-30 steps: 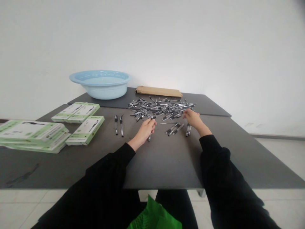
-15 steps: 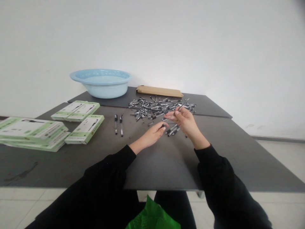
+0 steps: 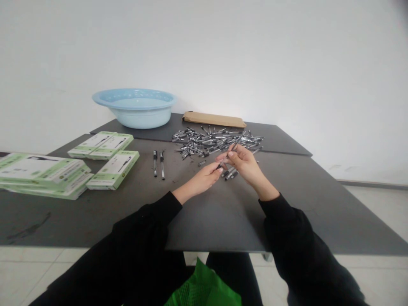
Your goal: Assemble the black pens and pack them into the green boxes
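Note:
My right hand [image 3: 245, 163] is raised a little over the dark table [image 3: 223, 212] and pinches a thin pen refill [image 3: 235, 146] that slants up and away. My left hand [image 3: 204, 178] meets it from the left, its fingertips closed on a small dark pen part [image 3: 218, 167] at the refill's lower end. Just beyond both hands lies a heap of black and silver pen parts [image 3: 213, 142]. Two assembled pens [image 3: 158, 162] lie side by side to the left of the heap. A few more pens [image 3: 230, 173] rest under my right hand.
Green and white flat boxes [image 3: 113, 169] lie at the left, some stacked [image 3: 41, 175], two more further back [image 3: 101, 144]. A light blue basin [image 3: 135, 107] and a brown envelope [image 3: 213, 119] sit at the far edge. Something green [image 3: 204, 289] shows on my lap.
My right hand lifted a refill out of the heap and drew back toward me. My left hand moved right and up until its fingertips met the refill's lower end.

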A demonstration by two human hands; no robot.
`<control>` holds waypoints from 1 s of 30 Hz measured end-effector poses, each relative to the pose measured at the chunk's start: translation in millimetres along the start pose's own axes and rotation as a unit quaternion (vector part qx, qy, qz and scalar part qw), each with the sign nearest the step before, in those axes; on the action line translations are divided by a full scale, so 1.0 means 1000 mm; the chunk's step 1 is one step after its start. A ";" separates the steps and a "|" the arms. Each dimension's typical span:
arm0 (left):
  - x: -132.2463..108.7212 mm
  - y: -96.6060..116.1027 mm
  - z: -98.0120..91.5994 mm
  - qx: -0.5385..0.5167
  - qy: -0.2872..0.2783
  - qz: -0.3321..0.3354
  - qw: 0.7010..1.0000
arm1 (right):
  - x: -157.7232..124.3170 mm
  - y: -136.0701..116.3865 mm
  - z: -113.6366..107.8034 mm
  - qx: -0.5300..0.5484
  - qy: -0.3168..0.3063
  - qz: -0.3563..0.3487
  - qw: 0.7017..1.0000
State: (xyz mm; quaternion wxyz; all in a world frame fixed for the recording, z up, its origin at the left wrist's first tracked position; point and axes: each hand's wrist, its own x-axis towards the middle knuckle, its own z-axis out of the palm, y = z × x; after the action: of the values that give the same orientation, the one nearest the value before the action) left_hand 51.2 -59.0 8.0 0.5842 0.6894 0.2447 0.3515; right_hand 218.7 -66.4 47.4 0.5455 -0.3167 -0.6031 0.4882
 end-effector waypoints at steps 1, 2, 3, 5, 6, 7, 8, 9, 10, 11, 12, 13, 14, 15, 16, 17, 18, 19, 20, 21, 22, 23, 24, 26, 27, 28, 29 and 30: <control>0.000 -0.001 0.000 -0.016 -0.003 -0.007 1.000 | -0.001 0.000 0.002 -0.017 -0.013 0.002 1.000; 0.001 -0.001 0.000 -0.034 -0.005 -0.015 0.999 | -0.001 0.001 0.004 -0.036 -0.022 0.004 0.999; 0.001 -0.001 -0.001 -0.053 -0.006 -0.025 0.998 | -0.002 0.001 0.006 -0.053 -0.030 0.008 0.998; 0.002 0.001 -0.004 -0.094 -0.004 -0.040 0.995 | -0.003 0.002 0.009 -0.077 -0.032 0.015 0.996; 0.002 0.003 -0.007 -0.113 0.000 -0.043 0.993 | -0.003 0.001 0.009 -0.084 -0.022 0.016 0.996; 0.003 0.006 -0.011 -0.131 0.005 -0.042 0.991 | -0.003 0.001 0.007 -0.090 -0.004 0.015 0.996; 0.003 0.010 -0.017 -0.147 0.014 -0.036 0.988 | -0.002 0.000 0.003 -0.096 0.020 0.015 0.995; 0.003 0.015 -0.023 -0.162 0.027 -0.026 0.986 | -0.002 -0.002 -0.003 -0.105 0.047 0.016 0.993; 0.003 0.020 -0.030 -0.179 0.044 -0.015 0.983 | -0.001 -0.003 -0.011 -0.120 0.072 0.020 0.990; 0.003 0.026 -0.039 -0.199 0.071 0.000 0.977 | 0.001 -0.004 -0.019 -0.137 0.094 0.026 0.986; 0.001 0.033 -0.047 -0.217 0.095 0.017 0.971 | 0.002 -0.004 -0.029 -0.158 0.112 0.030 0.981; -0.001 0.041 -0.056 -0.234 0.111 0.030 0.965 | 0.003 -0.004 -0.039 -0.179 0.131 0.029 0.975; -0.003 0.048 -0.066 -0.252 0.130 0.046 0.958 | 0.005 -0.004 -0.049 -0.199 0.151 0.023 0.968; -0.006 0.055 -0.075 -0.267 0.148 0.060 0.950 | 0.006 -0.003 -0.059 -0.217 0.171 0.016 0.961; -0.010 0.062 -0.083 -0.278 0.171 0.075 0.942 | 0.007 -0.001 -0.068 -0.234 0.191 0.009 0.953; -0.014 0.068 -0.091 -0.285 0.193 0.087 0.935 | 0.008 0.001 -0.077 -0.250 0.206 0.005 0.946; -0.018 0.073 -0.098 -0.290 0.213 0.096 0.928 | 0.008 0.003 -0.084 -0.266 0.219 0.003 0.939; -0.021 0.077 -0.104 -0.293 0.230 0.105 0.922 | 0.009 0.004 -0.091 -0.282 0.231 0.004 0.931; -0.024 0.080 -0.108 -0.294 0.242 0.109 0.918 | 0.008 0.006 -0.097 -0.297 0.242 0.007 0.924; -0.026 0.081 -0.112 -0.294 0.251 0.113 0.915 | 0.008 0.007 -0.103 -0.309 0.253 0.011 0.917; -0.028 0.082 -0.114 -0.294 0.257 0.116 0.913 | 0.008 0.008 -0.109 -0.318 0.265 0.017 0.910; -0.029 0.083 -0.116 -0.293 0.259 0.119 0.913 | 0.007 0.008 -0.113 -0.321 0.276 0.024 0.906; -0.030 0.083 -0.117 -0.292 0.260 0.122 0.912 | 0.006 0.009 -0.118 -0.321 0.286 0.031 0.902; -0.030 0.082 -0.117 -0.291 0.259 0.125 0.912 | 0.004 0.010 -0.127 -0.317 0.302 0.047 0.898; -0.031 0.081 -0.117 -0.291 0.258 0.124 0.913 | 0.003 0.012 -0.131 -0.316 0.309 0.054 0.895; -0.031 0.081 -0.117 -0.291 0.257 0.121 0.914 | 0.001 0.013 -0.135 -0.317 0.316 0.060 0.892; -0.031 0.081 -0.117 -0.290 0.255 0.117 0.915 | 0.000 0.015 -0.140 -0.321 0.322 0.064 0.888; -0.032 0.082 -0.118 -0.290 0.254 0.114 0.916 | -0.002 0.017 -0.144 -0.327 0.329 0.068 0.883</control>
State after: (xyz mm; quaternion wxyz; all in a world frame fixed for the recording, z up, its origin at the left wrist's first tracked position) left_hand -65.5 -24.4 89.9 0.6325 0.4007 0.1915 0.6346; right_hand 355.6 -27.4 20.8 0.5436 -0.6597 -0.4914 0.1669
